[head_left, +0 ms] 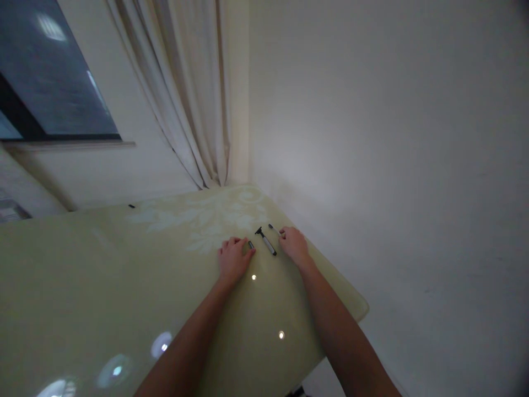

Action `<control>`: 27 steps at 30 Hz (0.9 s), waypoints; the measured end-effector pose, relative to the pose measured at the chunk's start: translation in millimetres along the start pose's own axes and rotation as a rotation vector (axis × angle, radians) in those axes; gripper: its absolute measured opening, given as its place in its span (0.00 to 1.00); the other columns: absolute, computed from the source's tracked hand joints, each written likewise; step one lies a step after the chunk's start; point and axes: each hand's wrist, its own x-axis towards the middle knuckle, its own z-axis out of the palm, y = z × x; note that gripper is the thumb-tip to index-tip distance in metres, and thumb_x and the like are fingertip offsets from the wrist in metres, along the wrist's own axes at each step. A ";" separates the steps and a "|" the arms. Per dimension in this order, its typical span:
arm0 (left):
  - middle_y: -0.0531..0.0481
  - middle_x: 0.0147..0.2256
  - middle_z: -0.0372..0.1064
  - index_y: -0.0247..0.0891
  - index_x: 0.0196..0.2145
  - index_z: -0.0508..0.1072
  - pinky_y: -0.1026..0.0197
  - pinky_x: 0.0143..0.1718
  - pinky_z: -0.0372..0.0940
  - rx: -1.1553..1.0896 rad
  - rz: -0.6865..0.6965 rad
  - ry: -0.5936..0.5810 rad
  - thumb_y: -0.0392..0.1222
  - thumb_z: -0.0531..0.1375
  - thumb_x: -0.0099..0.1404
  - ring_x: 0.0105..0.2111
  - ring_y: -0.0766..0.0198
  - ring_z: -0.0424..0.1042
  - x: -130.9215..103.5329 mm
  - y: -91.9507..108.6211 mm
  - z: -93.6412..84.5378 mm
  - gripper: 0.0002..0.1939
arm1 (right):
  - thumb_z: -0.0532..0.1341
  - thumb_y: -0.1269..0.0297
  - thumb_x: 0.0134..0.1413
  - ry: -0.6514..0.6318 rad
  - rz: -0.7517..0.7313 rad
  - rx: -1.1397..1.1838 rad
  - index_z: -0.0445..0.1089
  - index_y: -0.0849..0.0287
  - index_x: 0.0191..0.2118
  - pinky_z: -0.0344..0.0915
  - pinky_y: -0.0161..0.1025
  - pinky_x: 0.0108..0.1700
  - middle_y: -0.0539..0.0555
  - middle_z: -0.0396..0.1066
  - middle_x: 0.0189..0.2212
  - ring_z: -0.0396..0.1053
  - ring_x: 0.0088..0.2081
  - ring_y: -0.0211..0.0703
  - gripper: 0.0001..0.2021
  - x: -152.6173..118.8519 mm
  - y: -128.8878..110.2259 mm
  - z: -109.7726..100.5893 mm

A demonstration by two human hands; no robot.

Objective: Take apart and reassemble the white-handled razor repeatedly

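Note:
A razor with a black head and a grey and black handle [268,244] lies on the pale green table [144,286] between my hands. My left hand [234,257] rests on the table to its left, thumb and fingers around a small dark object [250,244], too small to identify. To the razor's right, my right hand [293,242] pinches a thin white stick with a dark tip [273,228], which looks like a toothbrush. The tip points to the upper left.
Near the table's far edge at the left lies a small black item [131,206]. A wall [372,165] runs along the table's right side. Behind the table hang a curtain [194,99] and a window [53,82]. Lights reflect on the glossy tabletop.

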 end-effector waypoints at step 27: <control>0.41 0.51 0.74 0.42 0.45 0.81 0.43 0.56 0.61 -0.062 0.104 0.001 0.56 0.67 0.63 0.55 0.43 0.69 -1.6 -0.3 -0.9 0.18 | 0.57 0.62 0.70 0.098 -0.185 0.036 0.75 0.57 0.50 0.65 0.37 0.45 0.58 0.76 0.47 0.74 0.48 0.46 0.11 -9.5 -29.5 11.8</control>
